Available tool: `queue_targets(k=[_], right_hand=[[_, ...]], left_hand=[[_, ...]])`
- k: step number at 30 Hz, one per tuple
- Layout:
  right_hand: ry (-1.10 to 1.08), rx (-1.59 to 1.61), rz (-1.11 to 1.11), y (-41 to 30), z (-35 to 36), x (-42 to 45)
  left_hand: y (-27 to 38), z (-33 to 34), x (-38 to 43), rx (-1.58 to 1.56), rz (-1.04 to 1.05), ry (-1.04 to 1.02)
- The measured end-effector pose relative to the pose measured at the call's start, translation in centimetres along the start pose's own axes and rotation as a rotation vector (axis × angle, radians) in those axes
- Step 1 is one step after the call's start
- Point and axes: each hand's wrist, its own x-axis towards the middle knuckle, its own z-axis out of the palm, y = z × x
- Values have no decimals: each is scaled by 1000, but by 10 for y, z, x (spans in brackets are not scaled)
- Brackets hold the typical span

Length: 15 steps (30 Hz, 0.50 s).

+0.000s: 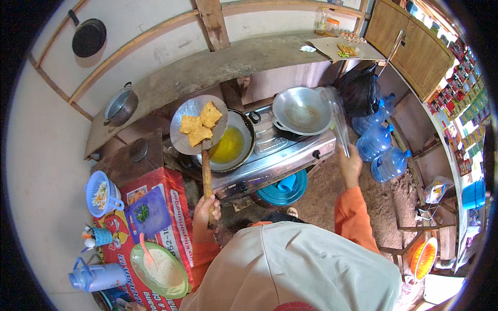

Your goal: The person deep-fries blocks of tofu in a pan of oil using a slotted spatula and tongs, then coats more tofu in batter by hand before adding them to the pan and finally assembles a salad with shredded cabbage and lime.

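My left hand grips the wooden handle of a large metal skimmer. Several golden fried pieces lie in the skimmer, which is over the left edge of a wok of yellow oil on a two-burner gas stove. My right hand is closed on a long metal utensil, blurred, whose far end is near the right handle of a second, aluminium wok. That wok stands on the right burner with a little cloudy residue or liquid at its bottom.
At left, a red printed cover bears a green bowl of pale batter, a purple cutting board with chopped greens, and a blue colander. Blue water jugs and a black plastic bag are right of the stove. Fried food lies on the back ledge.
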Motion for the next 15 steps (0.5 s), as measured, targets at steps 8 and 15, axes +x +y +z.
queue_targets(k=[8, 15], right_hand=[[-507, -791, 545, 256, -54, -80], [-691, -812, 893, 363, -84, -211]], left_hand=[[-15, 17, 20, -75, -114, 55], [-33, 43, 27, 93, -50, 152]])
